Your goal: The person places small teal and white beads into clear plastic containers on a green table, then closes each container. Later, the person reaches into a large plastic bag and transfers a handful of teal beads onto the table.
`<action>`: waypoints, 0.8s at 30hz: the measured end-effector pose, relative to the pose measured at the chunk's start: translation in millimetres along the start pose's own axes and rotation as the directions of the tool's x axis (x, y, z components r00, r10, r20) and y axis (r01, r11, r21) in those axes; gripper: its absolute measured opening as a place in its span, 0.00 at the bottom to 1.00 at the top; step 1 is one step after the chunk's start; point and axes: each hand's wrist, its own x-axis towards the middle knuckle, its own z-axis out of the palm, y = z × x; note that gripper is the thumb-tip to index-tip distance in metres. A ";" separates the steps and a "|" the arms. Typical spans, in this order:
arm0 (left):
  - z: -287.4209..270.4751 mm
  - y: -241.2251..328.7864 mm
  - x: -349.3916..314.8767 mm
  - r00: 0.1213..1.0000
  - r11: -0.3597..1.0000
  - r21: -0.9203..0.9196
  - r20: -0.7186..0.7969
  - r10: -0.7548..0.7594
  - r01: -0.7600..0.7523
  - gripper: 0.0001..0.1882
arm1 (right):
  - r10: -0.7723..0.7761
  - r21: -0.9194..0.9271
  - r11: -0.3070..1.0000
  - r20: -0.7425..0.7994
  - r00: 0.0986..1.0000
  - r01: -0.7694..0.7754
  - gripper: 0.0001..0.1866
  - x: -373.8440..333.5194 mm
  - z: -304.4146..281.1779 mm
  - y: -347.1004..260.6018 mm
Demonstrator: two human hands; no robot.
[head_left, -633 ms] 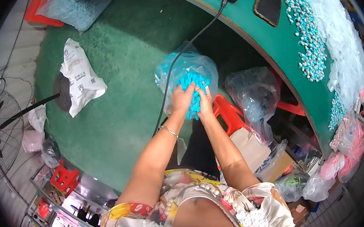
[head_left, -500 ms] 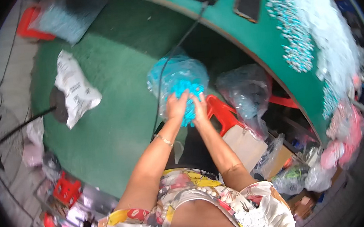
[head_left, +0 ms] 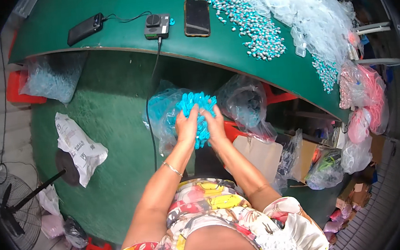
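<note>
A heap of small turquoise plastic pieces (head_left: 198, 102) is scooped up between my two hands, above an opened clear plastic bag (head_left: 164, 128). My left hand (head_left: 187, 125) cups the heap from the left, and my right hand (head_left: 215, 123) wraps it from the right, thumbs on top. Pieces also show lower down between the palms. Their exact kind is too small to make out. A black cable (head_left: 148, 113) hangs just left of the bag. To the right of my hands stands another clear bag (head_left: 248, 104) with contents hard to make out.
On the green table (head_left: 121, 36) lie a phone (head_left: 197, 18), a small device (head_left: 157, 26), a power bank (head_left: 85, 29), loose turquoise-and-silver pieces (head_left: 258, 34) and clear plastic parts (head_left: 289, 3). A white sack (head_left: 81, 149) and a fan (head_left: 19, 210) stand left; a cardboard flap (head_left: 258, 158) is right.
Both hands have lifted the heap up and away from the bag, toward the table. My view has shifted, so more of the tabletop shows.
</note>
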 end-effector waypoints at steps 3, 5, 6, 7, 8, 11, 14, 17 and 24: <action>38.3 48.9 -14.3 0.996 0.995 -0.089 0.069 0.062 -0.055 0.16 | -0.142 -0.060 0.988 -0.015 0.990 0.141 0.23 7.3 3.3 -48.0; 66.1 72.5 -12.2 0.984 0.989 -0.103 0.136 0.118 -0.105 0.17 | -0.225 -0.071 0.972 -0.033 0.974 0.223 0.23 12.5 6.1 -88.1; 80.3 83.8 -8.4 0.972 0.986 -0.099 0.181 0.150 -0.133 0.17 | -0.276 -0.049 0.960 -0.032 0.961 0.274 0.23 16.8 7.1 -108.4; 96.4 96.7 -5.4 0.967 0.984 -0.076 0.191 0.171 -0.159 0.19 | -0.333 -0.063 0.942 -0.034 0.942 0.331 0.23 23.0 7.7 -128.4; 113.5 112.2 -1.6 0.960 0.981 -0.073 0.205 0.189 -0.177 0.19 | -0.389 -0.076 0.919 -0.035 0.921 0.386 0.23 29.5 8.6 -149.6; 164.9 156.3 11.1 0.938 0.971 -0.113 0.255 0.233 -0.211 0.20 | -0.468 -0.156 0.873 0.000 0.884 0.462 0.23 54.6 12.5 -219.4; 218.3 198.0 29.0 0.917 0.958 -0.172 0.291 0.271 -0.229 0.21 | -0.543 -0.206 0.825 -0.029 0.839 0.526 0.27 99.4 12.3 -273.7; 265.7 222.6 49.3 0.914 0.982 -0.098 0.359 0.188 -0.163 0.36 | -0.490 -0.191 0.855 0.011 0.872 0.482 0.47 151.7 -10.4 -315.4; 326.4 188.0 151.8 0.929 0.998 -0.037 0.363 0.067 -0.057 0.55 | -0.358 -0.390 0.842 0.110 0.927 0.372 0.49 261.5 -55.7 -334.0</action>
